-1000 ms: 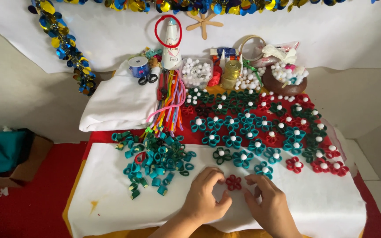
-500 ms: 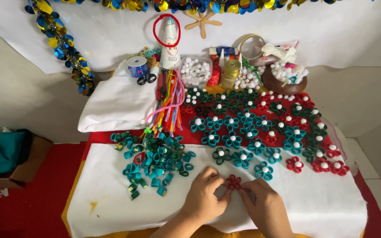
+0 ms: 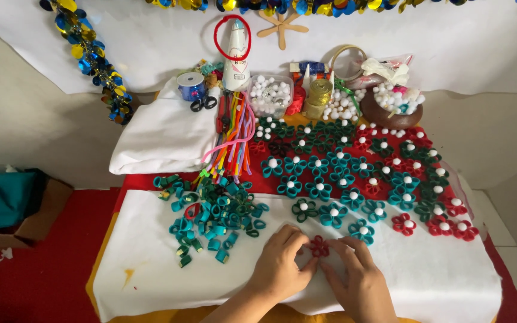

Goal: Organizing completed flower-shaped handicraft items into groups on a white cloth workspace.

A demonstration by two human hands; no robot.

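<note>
Both hands rest on the white cloth (image 3: 151,269) at the near edge of the table. My left hand (image 3: 281,266) and my right hand (image 3: 357,278) pinch a small red looped flower (image 3: 318,246) between their fingertips, pressing it against the cloth. Just left of them lies a heap of loose teal and green paper loops (image 3: 213,212). Beyond the hands spread several finished flowers (image 3: 342,173) in teal, dark green and red, most with a white ball in the centre.
At the back stand a tub of white balls (image 3: 270,96), a brown bowl of white balls (image 3: 393,107), a blue ribbon spool (image 3: 191,87), black scissors (image 3: 202,103), a paper cone (image 3: 235,57) and coloured pipe cleaners (image 3: 234,140). Folded white fabric (image 3: 163,134) lies back left.
Both hands have closed in on the red flower; the fingertips now meet around it. Nothing else on the table has moved.
</note>
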